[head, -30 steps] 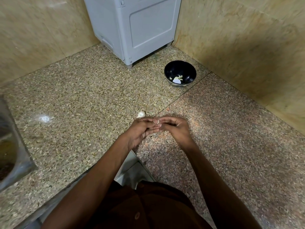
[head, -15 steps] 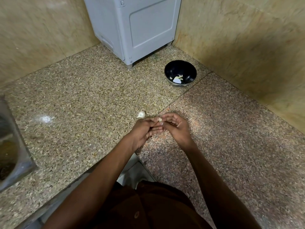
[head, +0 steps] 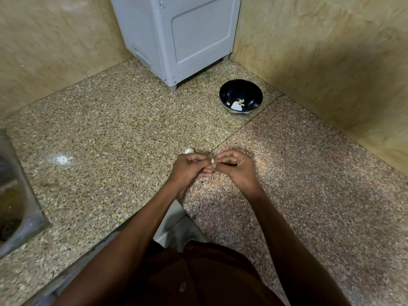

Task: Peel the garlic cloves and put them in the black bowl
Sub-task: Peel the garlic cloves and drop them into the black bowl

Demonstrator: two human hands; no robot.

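My left hand (head: 189, 168) and my right hand (head: 236, 168) meet fingertip to fingertip above the granite counter. Between them they pinch a small pale garlic clove (head: 212, 160), mostly hidden by the fingers. Another garlic piece (head: 189, 150), white and still in its skin, lies on the counter just beyond my left hand. The black bowl (head: 254, 93) stands farther back to the right, near the corner, with a few pale garlic bits (head: 238, 104) inside.
A grey appliance (head: 176, 36) stands in the back corner against beige stone walls (head: 331, 51). A steel sink (head: 13, 202) is sunk into the counter at the left edge. The counter's front edge (head: 167, 219) runs just under my forearms.
My fingers have shifted on the clove: the right hand's fingers have lifted and curled more, and the clove now shows at the fingertips. Bowl and loose garlic piece have not moved.
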